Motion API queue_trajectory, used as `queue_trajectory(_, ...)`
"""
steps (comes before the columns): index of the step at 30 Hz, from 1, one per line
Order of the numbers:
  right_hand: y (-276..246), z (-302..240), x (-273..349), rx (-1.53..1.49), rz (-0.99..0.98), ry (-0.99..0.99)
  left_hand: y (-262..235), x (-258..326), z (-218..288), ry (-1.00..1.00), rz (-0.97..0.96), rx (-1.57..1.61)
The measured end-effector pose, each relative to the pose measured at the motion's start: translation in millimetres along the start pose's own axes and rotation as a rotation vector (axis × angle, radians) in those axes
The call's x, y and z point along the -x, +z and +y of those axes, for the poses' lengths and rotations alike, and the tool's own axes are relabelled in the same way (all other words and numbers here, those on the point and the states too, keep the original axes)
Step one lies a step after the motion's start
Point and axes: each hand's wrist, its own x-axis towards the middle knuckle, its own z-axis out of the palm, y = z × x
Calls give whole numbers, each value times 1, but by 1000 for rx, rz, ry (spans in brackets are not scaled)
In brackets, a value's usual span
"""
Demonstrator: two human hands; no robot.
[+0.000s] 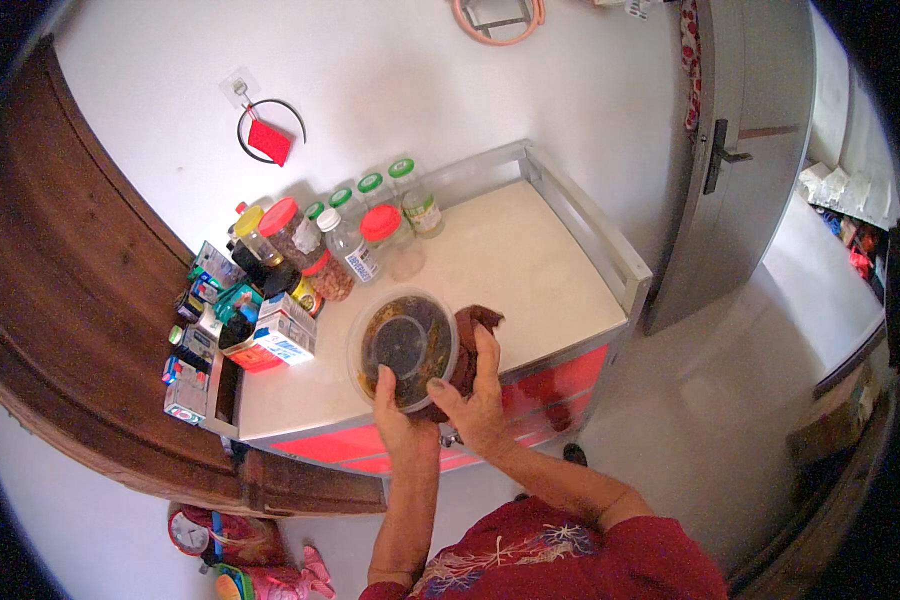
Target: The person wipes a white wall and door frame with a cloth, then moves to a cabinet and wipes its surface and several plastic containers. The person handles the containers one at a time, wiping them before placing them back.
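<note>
Item: clear tub of dark food, my left hand clamped underneath; right hand presses maroon cloth on rim. Step: wiping; next needs steady tub.

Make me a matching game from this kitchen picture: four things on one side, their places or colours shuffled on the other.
Things:
1. round tub
2. dark red cloth
3. red tag
4. door

Places or colours:
A. hangs on a wall hook
B. grey, right of the counter
C. clear plastic with dark food, held over the counter
D. bunched under the right hand

Pairs: 1-C, 2-D, 3-A, 4-B. The left hand grips the tub's near rim.
</note>
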Motion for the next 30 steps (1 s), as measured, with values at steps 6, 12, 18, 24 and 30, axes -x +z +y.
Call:
queue_trajectory(6,-7,7,-29,-505,61,372,-15,-1,-36,153,50,-178)
queue_trajectory(12,-40,-3,-76,-627,-126,466,-14,-20,29,-256,-233,142)
queue_trajectory(18,-14,6,-113,-612,-602,669,-42,-59,83,-574,-295,-479)
queue_trajectory(24,12,20,-135,-789,-623,718,-10,-36,58,-441,-230,-158)
queue_trajectory(30,23,21,-109,-517,-208,370,9,-26,43,-301,-101,-93)
